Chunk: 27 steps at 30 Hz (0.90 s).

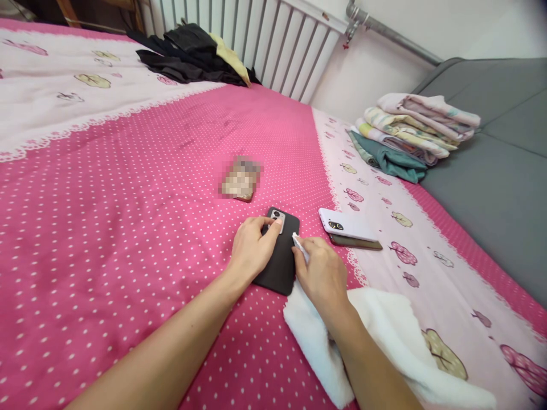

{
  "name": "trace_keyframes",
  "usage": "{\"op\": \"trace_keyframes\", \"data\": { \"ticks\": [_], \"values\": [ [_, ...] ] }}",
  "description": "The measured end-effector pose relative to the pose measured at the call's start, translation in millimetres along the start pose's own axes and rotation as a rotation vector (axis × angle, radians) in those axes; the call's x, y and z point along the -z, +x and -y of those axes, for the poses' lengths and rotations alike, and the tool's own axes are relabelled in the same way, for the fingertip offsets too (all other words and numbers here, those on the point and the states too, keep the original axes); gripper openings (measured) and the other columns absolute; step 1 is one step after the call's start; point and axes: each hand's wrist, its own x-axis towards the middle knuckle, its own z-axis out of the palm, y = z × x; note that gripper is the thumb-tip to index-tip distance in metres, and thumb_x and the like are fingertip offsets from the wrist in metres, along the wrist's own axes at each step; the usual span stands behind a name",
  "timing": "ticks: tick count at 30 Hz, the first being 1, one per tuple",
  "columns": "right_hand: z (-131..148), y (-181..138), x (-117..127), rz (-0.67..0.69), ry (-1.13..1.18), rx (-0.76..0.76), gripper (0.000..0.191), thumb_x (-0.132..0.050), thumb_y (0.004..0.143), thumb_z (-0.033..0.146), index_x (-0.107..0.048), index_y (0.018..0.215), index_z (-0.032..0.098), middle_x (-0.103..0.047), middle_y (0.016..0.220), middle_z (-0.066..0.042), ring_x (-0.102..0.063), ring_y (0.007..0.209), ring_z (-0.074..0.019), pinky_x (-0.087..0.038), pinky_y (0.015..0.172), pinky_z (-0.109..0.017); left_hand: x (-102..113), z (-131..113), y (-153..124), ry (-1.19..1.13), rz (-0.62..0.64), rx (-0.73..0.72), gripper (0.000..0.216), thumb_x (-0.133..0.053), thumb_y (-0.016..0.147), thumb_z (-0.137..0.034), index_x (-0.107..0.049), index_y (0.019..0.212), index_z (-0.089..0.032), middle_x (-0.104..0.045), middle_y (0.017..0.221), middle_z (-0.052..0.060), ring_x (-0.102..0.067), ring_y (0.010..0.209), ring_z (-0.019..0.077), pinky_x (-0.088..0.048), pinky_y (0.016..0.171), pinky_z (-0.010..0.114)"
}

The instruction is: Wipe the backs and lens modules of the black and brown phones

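A black smartphone point(280, 263) lies back up on the pink bedspread, its camera block at the upper left. My left hand point(253, 242) grips it by the left edge, the thumb resting across the camera block and the other fingers partly hidden. At the phone's right edge, my right hand point(321, 265) is closed on a small piece of white cloth point(301, 246), whose tip shows past the fingers. Whether that piece belongs to the white towel point(380, 319) under my right forearm, I cannot tell.
To the right, a lilac phone point(352, 226) rests on a dark phone point(359, 243). A blurred-out rectangular object point(241, 179) lies farther up. Folded fabrics point(410, 131) are stacked by the grey headboard point(491, 171). Dark clothes point(192, 54) lie near the radiator point(273, 42).
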Motion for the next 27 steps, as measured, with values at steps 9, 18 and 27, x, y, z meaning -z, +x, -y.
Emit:
{"op": "trace_keyframes", "data": {
  "ticks": [9, 18, 27],
  "values": [
    [1.4, -0.1, 1.2, -0.001, -0.002, -0.004, 0.029, -0.043, 0.087, 0.022, -0.062, 0.109, 0.018, -0.063, 0.098, -0.006, -0.058, 0.086, -0.0186, -0.037, 0.069, -0.026, -0.6, 0.4, -0.2, 0.002, -0.005, -0.008, 0.037, -0.041, 0.081, -0.044, -0.065, 0.084, -0.017, -0.063, 0.075, 0.003, -0.055, 0.072, 0.0179, -0.039, 0.066, 0.030],
    [-0.2, -0.2, -0.6, -0.009, -0.007, 0.011, 0.029, -0.043, 0.087, 0.022, -0.061, 0.109, 0.019, -0.063, 0.097, -0.006, -0.058, 0.087, -0.0186, -0.038, 0.070, -0.026, 0.0, -0.6, -0.4, 0.004, 0.006, 0.005, 0.036, -0.041, 0.081, -0.044, -0.065, 0.084, -0.017, -0.064, 0.076, 0.004, -0.056, 0.074, 0.0183, -0.039, 0.066, 0.030],
    [0.2, -0.4, 0.3, -0.001, -0.007, 0.003, 0.029, -0.043, 0.087, 0.022, -0.061, 0.109, 0.019, -0.063, 0.098, -0.005, -0.058, 0.087, -0.0189, -0.037, 0.069, -0.026, 0.5, -1.6, -0.5, 0.012, -0.008, 0.006, 0.035, -0.042, 0.081, -0.043, -0.065, 0.083, -0.018, -0.065, 0.078, 0.004, -0.056, 0.075, 0.0183, -0.039, 0.067, 0.030]
  ]
}}
